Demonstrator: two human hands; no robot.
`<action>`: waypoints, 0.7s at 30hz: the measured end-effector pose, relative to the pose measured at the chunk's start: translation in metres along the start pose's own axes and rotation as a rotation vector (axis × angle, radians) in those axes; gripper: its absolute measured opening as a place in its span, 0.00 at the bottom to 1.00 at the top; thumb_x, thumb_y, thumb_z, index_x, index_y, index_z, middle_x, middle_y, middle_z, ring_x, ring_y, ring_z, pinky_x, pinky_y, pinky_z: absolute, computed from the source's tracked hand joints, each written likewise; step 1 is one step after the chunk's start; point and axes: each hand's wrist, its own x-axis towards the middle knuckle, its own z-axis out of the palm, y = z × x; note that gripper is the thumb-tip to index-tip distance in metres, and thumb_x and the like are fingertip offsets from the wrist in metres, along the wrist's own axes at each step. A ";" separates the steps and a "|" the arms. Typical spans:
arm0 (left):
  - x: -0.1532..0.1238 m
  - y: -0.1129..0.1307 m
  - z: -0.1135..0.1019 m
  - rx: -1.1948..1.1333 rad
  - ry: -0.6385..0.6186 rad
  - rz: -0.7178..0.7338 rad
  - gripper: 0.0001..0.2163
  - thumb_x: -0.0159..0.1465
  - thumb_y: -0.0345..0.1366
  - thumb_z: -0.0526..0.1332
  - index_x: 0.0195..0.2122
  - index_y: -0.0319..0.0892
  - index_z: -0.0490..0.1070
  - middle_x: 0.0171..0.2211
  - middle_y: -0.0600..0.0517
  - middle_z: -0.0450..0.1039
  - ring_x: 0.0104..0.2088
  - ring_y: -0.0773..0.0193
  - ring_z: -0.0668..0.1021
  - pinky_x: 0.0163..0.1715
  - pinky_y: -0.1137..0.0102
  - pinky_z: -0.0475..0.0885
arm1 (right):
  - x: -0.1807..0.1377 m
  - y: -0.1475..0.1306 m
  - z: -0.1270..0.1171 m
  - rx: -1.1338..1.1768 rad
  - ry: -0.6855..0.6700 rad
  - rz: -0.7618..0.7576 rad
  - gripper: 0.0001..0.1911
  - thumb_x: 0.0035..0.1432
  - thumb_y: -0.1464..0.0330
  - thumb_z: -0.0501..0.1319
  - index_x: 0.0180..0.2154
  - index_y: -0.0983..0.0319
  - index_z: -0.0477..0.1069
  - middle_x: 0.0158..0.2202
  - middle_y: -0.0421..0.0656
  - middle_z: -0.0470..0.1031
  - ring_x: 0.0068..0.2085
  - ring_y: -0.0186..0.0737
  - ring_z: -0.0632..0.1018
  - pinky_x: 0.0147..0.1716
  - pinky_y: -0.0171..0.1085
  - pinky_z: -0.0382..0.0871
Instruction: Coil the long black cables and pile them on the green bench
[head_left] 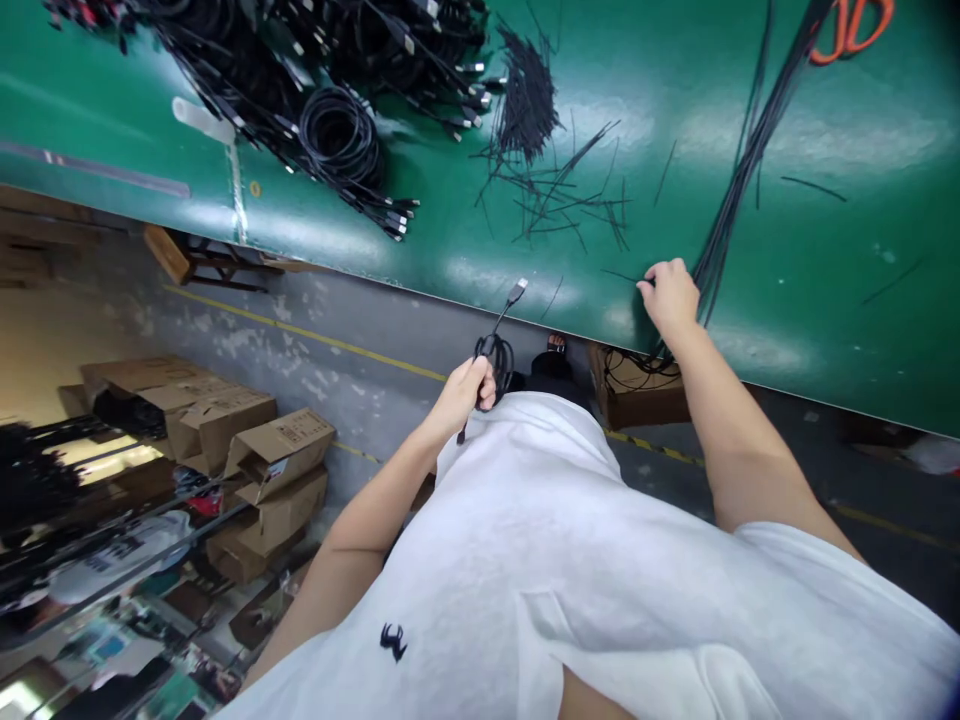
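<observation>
My left hand (pixel 466 388) is closed around a coiled black USB cable (pixel 495 352) in front of my waist, just off the table's near edge. Its silver-tipped plug (pixel 517 291) sticks up above the coil, and the other end hangs below my fingers. Over the table edge, my right hand (pixel 671 302) pinches a thin black strip that looks like a twist tie (pixel 626 275). Close beside that hand, a bundle of long black cables (pixel 739 195) runs over the edge. Short loose ties (pixel 574 195) lie scattered farther left, below a thick pile of ties (pixel 527 95).
Coiled USB cables (pixel 341 135) are heaped at the back left of the green table (pixel 847 290). Orange-handled scissors (pixel 851 30) lie at the far right. A cardboard box (pixel 645 395) with cables stands under the edge; more boxes (pixel 281 450) sit on the left.
</observation>
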 end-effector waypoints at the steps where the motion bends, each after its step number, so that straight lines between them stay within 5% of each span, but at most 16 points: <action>1: 0.003 0.003 0.001 -0.029 -0.012 0.010 0.21 0.66 0.56 0.57 0.30 0.43 0.60 0.18 0.61 0.55 0.17 0.74 0.63 0.19 0.76 0.57 | 0.008 0.004 0.003 -0.049 -0.038 0.000 0.11 0.64 0.69 0.58 0.44 0.67 0.73 0.51 0.58 0.71 0.45 0.46 0.73 0.43 0.42 0.64; 5: 0.010 0.009 0.010 -0.114 -0.020 0.007 0.21 0.65 0.55 0.60 0.29 0.42 0.60 0.18 0.63 0.49 0.16 0.77 0.55 0.17 0.79 0.52 | 0.007 0.002 0.006 -0.148 -0.130 -0.019 0.10 0.64 0.71 0.57 0.42 0.69 0.74 0.48 0.60 0.72 0.42 0.43 0.73 0.40 0.42 0.59; 11: 0.017 0.010 0.012 -0.153 -0.053 0.026 0.20 0.67 0.52 0.59 0.28 0.41 0.59 0.19 0.62 0.47 0.17 0.78 0.52 0.17 0.80 0.49 | -0.015 0.002 0.009 -0.059 0.047 0.057 0.13 0.66 0.68 0.57 0.50 0.66 0.71 0.51 0.57 0.70 0.45 0.42 0.72 0.42 0.42 0.60; 21: 0.018 0.011 0.007 -0.107 -0.085 0.004 0.17 0.69 0.45 0.59 0.28 0.41 0.57 0.20 0.62 0.48 0.18 0.77 0.52 0.17 0.80 0.49 | 0.015 -0.007 0.023 -0.011 0.064 0.134 0.10 0.64 0.72 0.55 0.46 0.65 0.71 0.52 0.55 0.70 0.51 0.48 0.74 0.51 0.47 0.67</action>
